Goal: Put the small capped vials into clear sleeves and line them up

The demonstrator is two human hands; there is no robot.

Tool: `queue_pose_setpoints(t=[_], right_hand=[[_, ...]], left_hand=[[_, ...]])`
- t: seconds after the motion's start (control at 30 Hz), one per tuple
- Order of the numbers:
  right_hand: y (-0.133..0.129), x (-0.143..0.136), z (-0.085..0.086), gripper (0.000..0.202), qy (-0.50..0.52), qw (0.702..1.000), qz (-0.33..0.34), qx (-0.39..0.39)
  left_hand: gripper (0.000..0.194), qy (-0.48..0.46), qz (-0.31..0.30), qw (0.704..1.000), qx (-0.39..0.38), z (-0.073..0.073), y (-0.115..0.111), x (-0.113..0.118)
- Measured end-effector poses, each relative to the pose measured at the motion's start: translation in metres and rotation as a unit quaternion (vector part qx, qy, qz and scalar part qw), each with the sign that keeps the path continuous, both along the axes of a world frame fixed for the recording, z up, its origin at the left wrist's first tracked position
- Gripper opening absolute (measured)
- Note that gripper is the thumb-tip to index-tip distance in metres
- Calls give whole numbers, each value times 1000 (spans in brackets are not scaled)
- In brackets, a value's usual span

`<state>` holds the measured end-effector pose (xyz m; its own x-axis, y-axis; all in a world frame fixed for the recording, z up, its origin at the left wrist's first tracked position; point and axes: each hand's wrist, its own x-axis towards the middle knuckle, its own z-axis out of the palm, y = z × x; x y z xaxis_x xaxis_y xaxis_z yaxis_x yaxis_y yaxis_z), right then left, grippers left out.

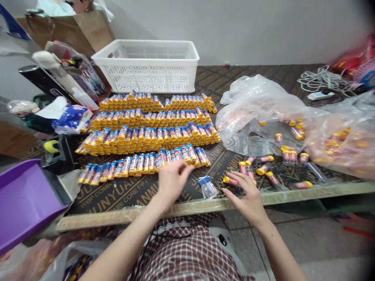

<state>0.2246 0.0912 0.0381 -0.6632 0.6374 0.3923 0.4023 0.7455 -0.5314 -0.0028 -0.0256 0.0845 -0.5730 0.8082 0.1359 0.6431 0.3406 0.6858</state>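
Observation:
My left hand (173,180) is at the front row of small tubes (140,164), which have blue printed labels and yellow caps. Its thumb and fingers are pinched together, and whatever is between them is hidden. To the right, my right hand (249,201) has its fingers spread beside a loose red-labelled tube with a yellow cap (230,180). Between the hands lies a small stack of printed label slips (208,188). More loose tubes (272,178) are scattered right of my right hand.
Stacked rows of labelled tubes (152,134) extend behind the front row. A white plastic basket (149,72) stands at the back. Clear plastic bags (263,97) with more tubes cover the right side. A purple dustpan (29,203) is at left, near the table edge (117,218).

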Motion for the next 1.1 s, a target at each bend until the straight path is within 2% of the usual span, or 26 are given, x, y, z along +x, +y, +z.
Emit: queue_pose_setpoints(t=[0.07, 0.17, 0.27, 0.37, 0.47, 0.57, 0.77, 0.83, 0.87, 0.93, 1.03, 1.1], right_hand=[[11, -2, -8, 40, -48, 998, 1, 42], [23, -4, -16, 37, -124, 990, 10, 70], [27, -4, -13, 27, -142, 987, 17, 77], [23, -2, -1, 31, -72, 995, -2, 61], [13, -2, 14, 35, 23, 999, -45, 12], [3, -3, 23, 28, 78, 995, -57, -35], [-8, -2, 22, 14, 110, 989, -59, -77], [-11, 0, 21, 14, 123, 986, -66, -95], [-13, 0, 21, 14, 133, 983, -69, -107], [-18, 2, 22, 14, 160, 975, -70, -141], [-27, 1, 26, 17, 182, 964, -52, -188], [-35, -1, 29, 18, 181, 962, -34, -204]], left_hand=[[17, -33, -89, 994, -54, -17, 6, 25], [17, -21, -87, 988, -129, -39, 18, 44], [9, -24, -65, 987, -143, -48, 24, 44], [9, -33, -63, 988, -134, -49, 23, 39], [10, -23, -68, 988, -137, -49, 20, 38], [6, -17, -65, 989, -134, -49, 19, 38], [11, -8, -57, 994, -90, -50, 18, 39], [12, -48, -51, 996, -47, -50, 16, 40], [13, -98, -45, 994, -22, -49, 15, 41], [13, -256, -21, 966, 29, -46, 12, 42], [20, -504, 44, 859, 81, -40, 5, 43], [31, -588, 81, 798, 103, -35, -1, 42]])
